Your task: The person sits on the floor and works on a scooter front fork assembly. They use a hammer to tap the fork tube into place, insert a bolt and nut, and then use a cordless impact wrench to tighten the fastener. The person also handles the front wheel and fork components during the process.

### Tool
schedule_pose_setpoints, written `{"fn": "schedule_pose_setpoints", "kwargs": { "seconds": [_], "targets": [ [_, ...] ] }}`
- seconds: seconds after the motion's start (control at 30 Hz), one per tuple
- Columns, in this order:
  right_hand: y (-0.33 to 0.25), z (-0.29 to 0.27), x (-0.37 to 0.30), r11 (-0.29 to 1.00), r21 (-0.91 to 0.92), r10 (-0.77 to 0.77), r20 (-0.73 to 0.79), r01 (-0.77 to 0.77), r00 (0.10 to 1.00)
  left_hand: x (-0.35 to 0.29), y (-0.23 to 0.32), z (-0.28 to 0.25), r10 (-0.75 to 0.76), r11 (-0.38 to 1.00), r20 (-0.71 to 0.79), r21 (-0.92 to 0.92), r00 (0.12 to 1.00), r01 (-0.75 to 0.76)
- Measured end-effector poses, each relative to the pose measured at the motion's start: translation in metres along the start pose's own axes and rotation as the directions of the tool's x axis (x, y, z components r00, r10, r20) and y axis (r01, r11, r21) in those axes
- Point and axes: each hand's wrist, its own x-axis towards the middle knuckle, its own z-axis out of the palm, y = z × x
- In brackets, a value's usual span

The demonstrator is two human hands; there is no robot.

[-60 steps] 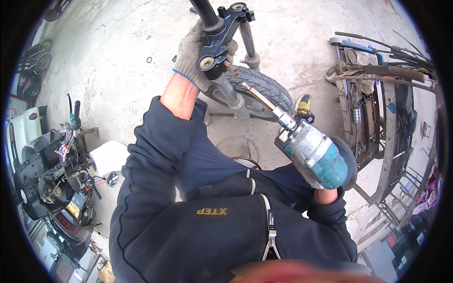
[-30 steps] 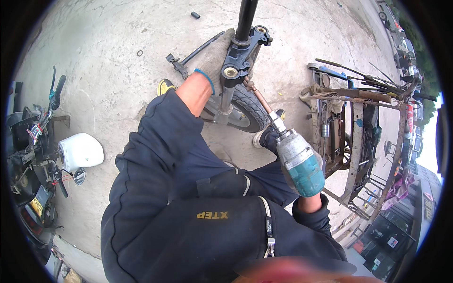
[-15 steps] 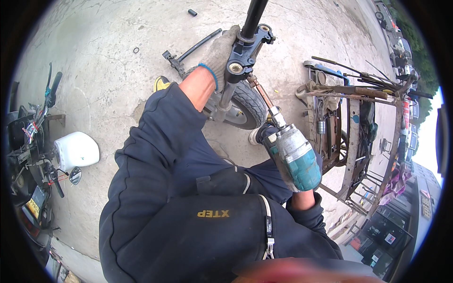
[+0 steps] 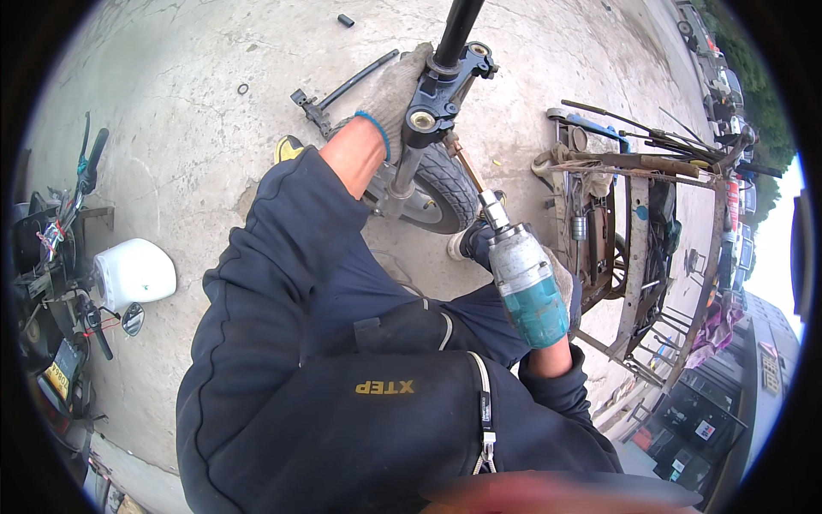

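Note:
My left hand (image 4: 396, 96), in a pale knit glove with a blue cuff, is wrapped round the black triple clamp (image 4: 438, 90) of a front fork; its fingers are partly hidden behind the clamp. A dark steering stem (image 4: 458, 34) rises from the clamp, and fork legs run down to a tyred wheel (image 4: 449, 201). In my right hand (image 4: 561, 278), also gloved, is a teal and grey impact wrench (image 4: 533, 300), whose body covers most of the fingers. Its silver socket (image 4: 493, 210) carries a copper-coloured rod (image 4: 467, 167) reaching up to the clamp's underside.
On the concrete floor lie a metal bar with a bracket (image 4: 355, 79), a black cylinder (image 4: 345, 20) and a small ring (image 4: 243, 88). To the right stands a rusty metal rack (image 4: 638, 214) with tools. A motorcycle (image 4: 51, 300) and a white rounded box (image 4: 137, 274) are at left.
The wrench has rolled and swung a little left in my right hand, and the rod's angle has shifted. The fork and my left hand have moved slightly left.

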Motion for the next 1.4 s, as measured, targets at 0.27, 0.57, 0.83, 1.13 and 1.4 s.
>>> {"fn": "schedule_pose_setpoints", "kwargs": {
  "seconds": [0.27, 0.57, 0.83, 1.13, 1.4],
  "targets": [
    [0.011, 0.009, -0.006, 0.979, 0.165, 0.126, -0.023, -0.121, 0.992, 0.004, -0.003, -0.002, 0.022, 0.999, 0.016, -0.050, 1.000, -0.021],
    [-0.003, 0.002, -0.001, 0.998, -0.039, 0.044, 0.006, -0.043, 0.999, 0.002, -0.001, -0.005, 0.010, 0.998, 0.092, -0.067, 0.996, -0.003],
    [0.006, 0.018, -0.001, 0.997, 0.041, 0.070, -0.092, -0.066, 0.993, 0.004, -0.001, -0.003, 0.007, 0.995, 0.061, -0.096, 0.998, -0.001],
    [0.001, -0.001, -0.002, 0.988, -0.143, -0.062, -0.059, 0.053, 0.996, 0.000, 0.001, 0.002, -0.018, 0.999, 0.095, -0.026, 0.995, 0.020],
    [0.015, 0.013, -0.010, 0.992, 0.058, 0.115, -0.061, -0.111, 0.992, 0.005, -0.001, 0.004, -0.043, 0.998, 0.125, -0.034, 0.991, 0.048]
  ]
}}
